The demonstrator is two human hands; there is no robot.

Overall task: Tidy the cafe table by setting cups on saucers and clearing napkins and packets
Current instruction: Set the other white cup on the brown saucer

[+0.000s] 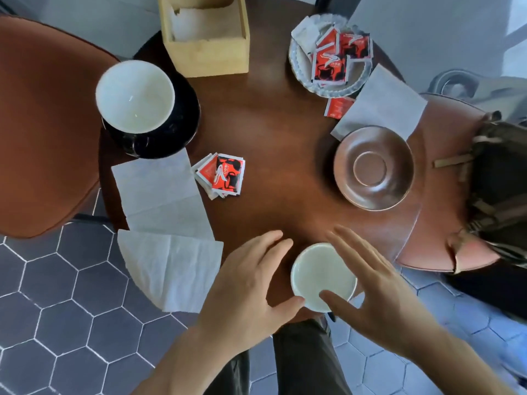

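White cup (323,276) at near table (273,132) edge, btwn both hands: left hand (251,289) & right hand (379,289) spread wide w/ straight fingers, holding nothing. Brown saucer (373,168) beyond cup to right; packets (221,175) & napkins (165,220) to its left.

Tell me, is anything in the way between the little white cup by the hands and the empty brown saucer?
Nothing visible is. The small white cup sits near the table's front edge, and only bare wood lies between it and the brown saucer. The packets lie off to the left.
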